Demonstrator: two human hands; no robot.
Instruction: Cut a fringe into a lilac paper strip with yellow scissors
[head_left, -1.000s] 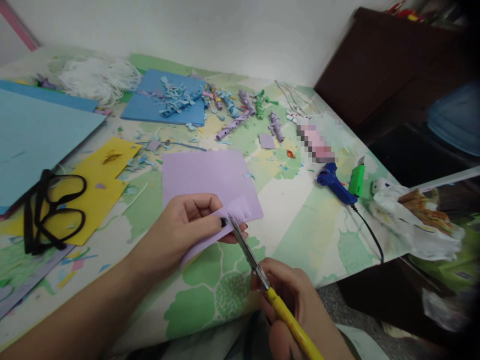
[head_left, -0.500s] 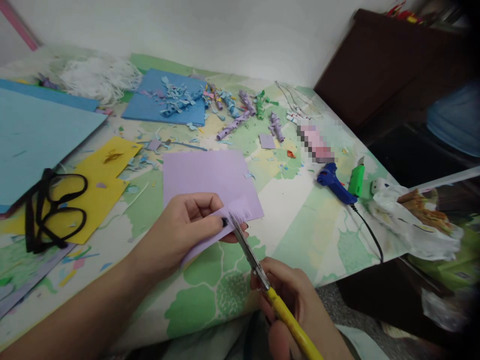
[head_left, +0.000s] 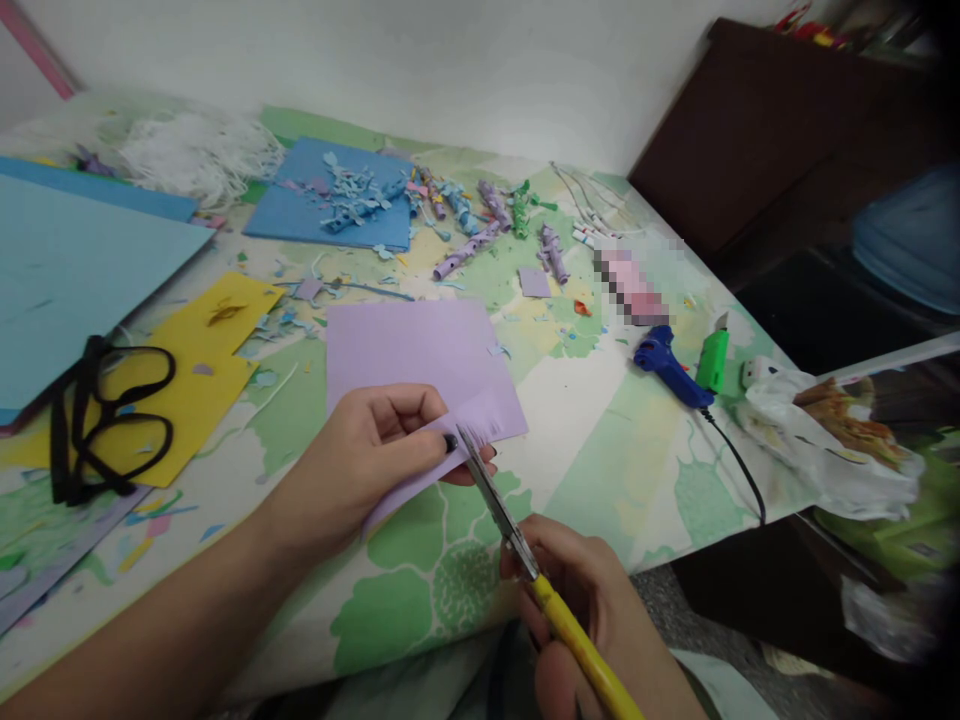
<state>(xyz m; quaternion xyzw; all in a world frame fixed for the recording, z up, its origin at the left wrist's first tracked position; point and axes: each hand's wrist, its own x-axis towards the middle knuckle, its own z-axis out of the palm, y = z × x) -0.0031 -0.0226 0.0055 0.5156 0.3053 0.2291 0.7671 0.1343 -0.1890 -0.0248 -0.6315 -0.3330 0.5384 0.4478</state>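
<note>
Yellow-handled scissors point(head_left: 551, 603) are lying inside the right hand point(head_left: 607, 610), whose fingers are wrapping the handle, so the blades are pointing away from the person and are meeting the purple paper strip point(head_left: 420, 487). The left hand point(head_left: 394, 440) is pinching this strip between thumb and fingers, close to the blade tips, probably for keeping the thin paper stiff; beside the tips, its edge is showing a fringe of narrow cuts. Just beyond, a purple sheet point(head_left: 409, 345) is lying flat, partly hidden by the left hand. To the left, black glasses point(head_left: 64, 450) are resting partly on yellow paper point(head_left: 202, 430). To the right, a blue glue gun point(head_left: 667, 370) is lying just beside a green cutter point(head_left: 712, 362), perhaps for easy reach. Farther, rolled paper pieces point(head_left: 465, 252) are lying near a blue sheet point(head_left: 277, 220), which is bearing paper scraps point(head_left: 356, 195), maybe so they are not scattering.
</note>
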